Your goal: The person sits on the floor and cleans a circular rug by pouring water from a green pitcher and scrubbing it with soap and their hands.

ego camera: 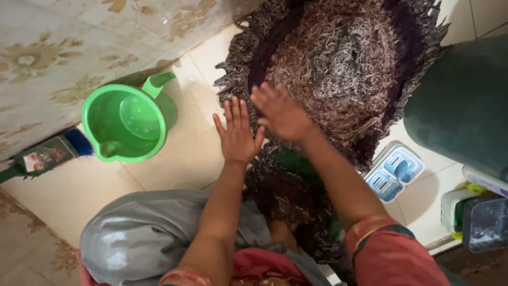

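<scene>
Red patterned sleeves point(389, 246) — grey garment point(143, 233) over knee.

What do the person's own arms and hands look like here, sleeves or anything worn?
Both hands, left hand and right hand, are bare: no gloves, and no rings or bangles that I can make out. The forearms are uncovered. Short reddish sleeves with a dark green and orange patterned band end near the elbows.

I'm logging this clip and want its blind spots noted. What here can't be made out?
Head view only:
- Shaggy mat: far edge cut by top frame; near part hidden by the arms.
- Right hand: blurred.
- Broom: handle cut at left edge.
- Green jug: contents unclear.
</scene>
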